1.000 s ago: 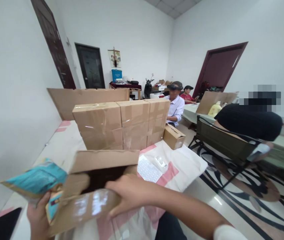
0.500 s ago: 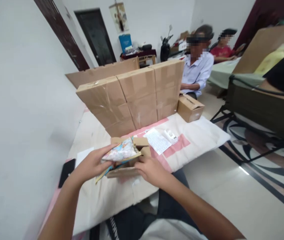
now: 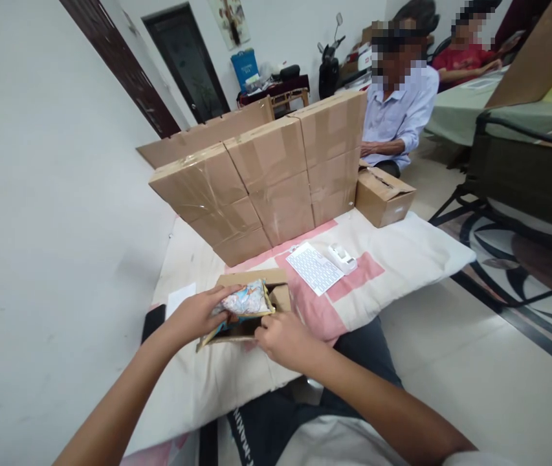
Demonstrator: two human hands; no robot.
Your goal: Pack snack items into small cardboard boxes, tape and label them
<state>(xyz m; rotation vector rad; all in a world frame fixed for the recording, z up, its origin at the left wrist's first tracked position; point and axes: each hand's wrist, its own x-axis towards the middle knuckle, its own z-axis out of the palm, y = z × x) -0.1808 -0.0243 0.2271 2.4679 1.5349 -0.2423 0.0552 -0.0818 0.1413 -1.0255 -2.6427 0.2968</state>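
Packet (image 3: 250, 300), at mouth of open carton (image 3: 283, 298)

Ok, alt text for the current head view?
A left hand holds a patterned packet at the opening of a cardboard box, right hand at its near edge. On the cloth: a printed sheet, with taped cardboard standing behind.

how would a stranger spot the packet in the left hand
Find the wall of brown cartons. Nearer the camera is an open box. At its opening the left hand holds the packet, shiny with pale, bluish print, unlike the plain cardboard.
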